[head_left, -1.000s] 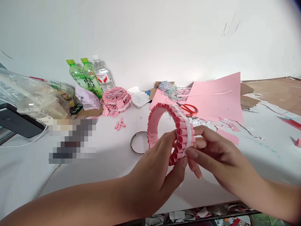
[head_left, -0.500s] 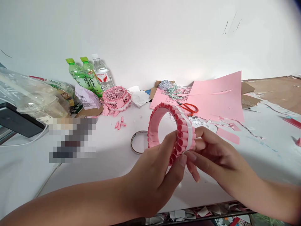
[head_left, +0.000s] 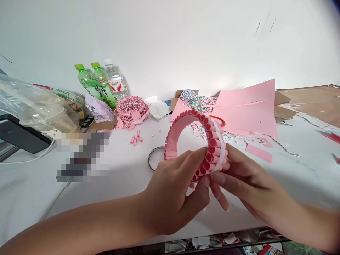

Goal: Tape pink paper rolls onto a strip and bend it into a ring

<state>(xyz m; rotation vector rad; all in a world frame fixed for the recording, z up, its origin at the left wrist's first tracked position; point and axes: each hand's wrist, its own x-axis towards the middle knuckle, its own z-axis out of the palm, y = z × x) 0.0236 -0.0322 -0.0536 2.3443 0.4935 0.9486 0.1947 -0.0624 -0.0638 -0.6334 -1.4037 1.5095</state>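
Note:
A pink paper ring [head_left: 174, 136], its outside covered with small rolled paper tubes, is held up above the table. A white strip [head_left: 221, 150] runs around the tubes. My left hand [head_left: 180, 191] is closed on the ring's near lower side, fingers inside it and thumb below. My right hand [head_left: 239, 177] pinches the ring's lower right side near the white strip, its thumb tip close to my left thumb. Behind the ring lies a roll of tape [head_left: 152, 159], partly hidden by the ring and my left hand.
Several loose pink paper tubes [head_left: 136, 138] lie left of the tape. A pink string-wrapped paper piece [head_left: 132, 111] stands behind them, near bottles [head_left: 99, 86]. Orange-handled scissors [head_left: 220, 120], pink sheets [head_left: 247, 106], string [head_left: 195, 101] and paper scraps sit behind the ring.
The ring has tilted and come slightly nearer and to the right, now covering more of the scissors. Both hands keep their hold on it.

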